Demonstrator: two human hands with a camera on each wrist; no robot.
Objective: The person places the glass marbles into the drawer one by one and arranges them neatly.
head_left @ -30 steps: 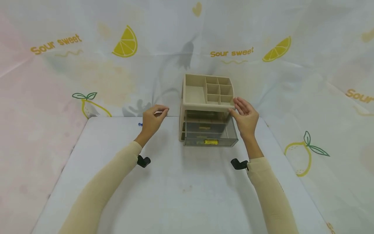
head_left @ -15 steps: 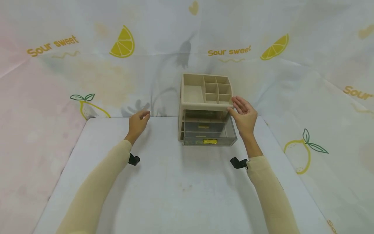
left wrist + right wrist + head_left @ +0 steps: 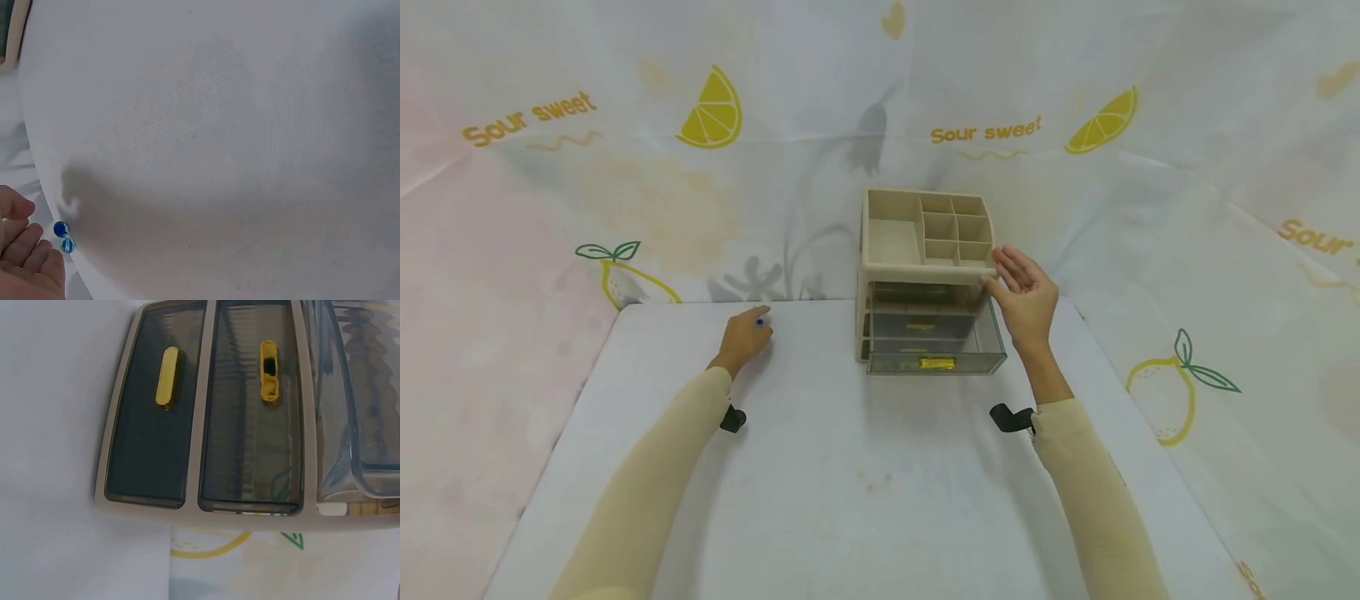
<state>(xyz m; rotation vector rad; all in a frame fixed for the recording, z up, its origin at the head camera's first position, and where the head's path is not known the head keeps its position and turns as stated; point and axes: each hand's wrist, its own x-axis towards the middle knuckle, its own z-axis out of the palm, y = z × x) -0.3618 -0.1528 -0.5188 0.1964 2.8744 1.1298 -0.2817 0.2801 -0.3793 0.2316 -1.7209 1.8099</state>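
Note:
A beige desk organizer (image 3: 925,242) with a compartment tray on top stands at the back of the white table (image 3: 865,483). Its smoky clear top drawer (image 3: 936,343) is pulled out, gold handle (image 3: 938,363) at the front. My right hand (image 3: 1026,296) rests with straight fingers against the organizer's front right corner. My left hand (image 3: 743,333) lies low over the table, fingers relaxed, its tips right beside two small blue marbles (image 3: 63,237). In the right wrist view the two lower drawers (image 3: 206,406) are shut and the pulled-out drawer (image 3: 362,394) is at the right.
A lemon-print cloth (image 3: 625,167) hangs as a backdrop around the table on three sides. The marbles (image 3: 761,321) lie near the table's back edge. A black camera mount (image 3: 1011,417) sits on each wrist.
My left hand has moved left and down from beside the organizer to the blue marbles. The right hand and the drawer have stayed where they were.

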